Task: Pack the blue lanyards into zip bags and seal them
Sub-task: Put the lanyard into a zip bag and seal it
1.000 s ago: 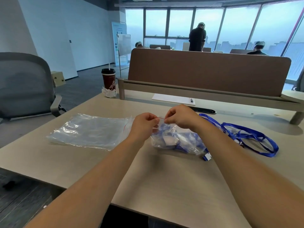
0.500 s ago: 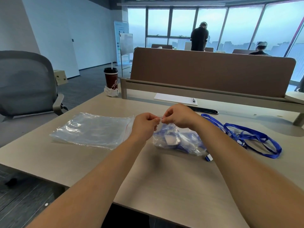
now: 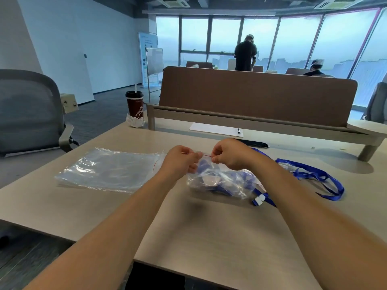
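Office desk [image 3: 209,227]: both hands, left [image 3: 180,162] and right [image 3: 228,153], pinch the bag [image 3: 219,181] at its zip. Looks floppy, slippery; I'd grip the strip.

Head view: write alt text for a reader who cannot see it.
Both hands, left hand and right hand, pinch the red-lined top of a zip bag holding blue lanyards on a desk. Empty bags lie left, loose lanyards right.
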### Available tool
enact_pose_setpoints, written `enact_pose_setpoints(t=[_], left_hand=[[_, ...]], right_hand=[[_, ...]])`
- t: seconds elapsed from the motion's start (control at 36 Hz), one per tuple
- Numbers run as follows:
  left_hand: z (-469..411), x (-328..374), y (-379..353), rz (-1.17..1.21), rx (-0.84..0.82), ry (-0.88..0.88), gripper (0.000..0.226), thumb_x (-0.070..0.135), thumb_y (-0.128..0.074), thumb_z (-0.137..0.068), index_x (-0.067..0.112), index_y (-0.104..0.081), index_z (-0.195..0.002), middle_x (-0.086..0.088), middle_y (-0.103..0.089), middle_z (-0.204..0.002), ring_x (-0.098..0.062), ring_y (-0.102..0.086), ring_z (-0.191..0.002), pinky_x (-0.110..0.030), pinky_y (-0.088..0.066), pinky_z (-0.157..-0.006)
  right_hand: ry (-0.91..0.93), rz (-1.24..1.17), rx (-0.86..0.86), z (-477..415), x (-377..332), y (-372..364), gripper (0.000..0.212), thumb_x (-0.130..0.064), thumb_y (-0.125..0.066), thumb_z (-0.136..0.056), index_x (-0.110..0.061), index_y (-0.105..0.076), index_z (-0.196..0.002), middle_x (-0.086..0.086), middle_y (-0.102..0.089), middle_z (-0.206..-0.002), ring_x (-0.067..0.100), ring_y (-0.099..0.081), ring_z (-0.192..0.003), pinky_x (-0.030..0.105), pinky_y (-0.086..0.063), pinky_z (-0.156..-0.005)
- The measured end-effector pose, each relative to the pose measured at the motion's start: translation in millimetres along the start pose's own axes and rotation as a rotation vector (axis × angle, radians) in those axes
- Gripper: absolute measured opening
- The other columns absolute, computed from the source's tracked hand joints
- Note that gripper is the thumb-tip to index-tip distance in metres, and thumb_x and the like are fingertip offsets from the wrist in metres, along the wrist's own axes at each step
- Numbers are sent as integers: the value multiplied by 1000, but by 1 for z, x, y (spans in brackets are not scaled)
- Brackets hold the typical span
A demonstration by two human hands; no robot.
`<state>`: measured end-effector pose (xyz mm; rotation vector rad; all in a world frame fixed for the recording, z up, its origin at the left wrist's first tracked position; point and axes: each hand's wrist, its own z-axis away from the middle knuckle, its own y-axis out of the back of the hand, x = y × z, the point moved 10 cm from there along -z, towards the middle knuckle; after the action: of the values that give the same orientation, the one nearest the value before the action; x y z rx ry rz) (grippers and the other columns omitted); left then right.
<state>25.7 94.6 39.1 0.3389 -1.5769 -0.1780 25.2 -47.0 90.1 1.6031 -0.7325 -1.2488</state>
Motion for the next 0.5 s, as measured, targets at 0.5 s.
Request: enact_pose_setpoints(t=[0.5], left_hand=[[1,15,3,-108,78,-73,13,22,-62,-97,13,-71,-102,-3,-69,-93,-16,-63,-85,-26,-53,-79]], right_hand=[[-13,-42,29,3,18,11,15,-21,-64,-96,-13,-74,-104,-4,-67,-92,4,-57,-76,19,-41,-63]])
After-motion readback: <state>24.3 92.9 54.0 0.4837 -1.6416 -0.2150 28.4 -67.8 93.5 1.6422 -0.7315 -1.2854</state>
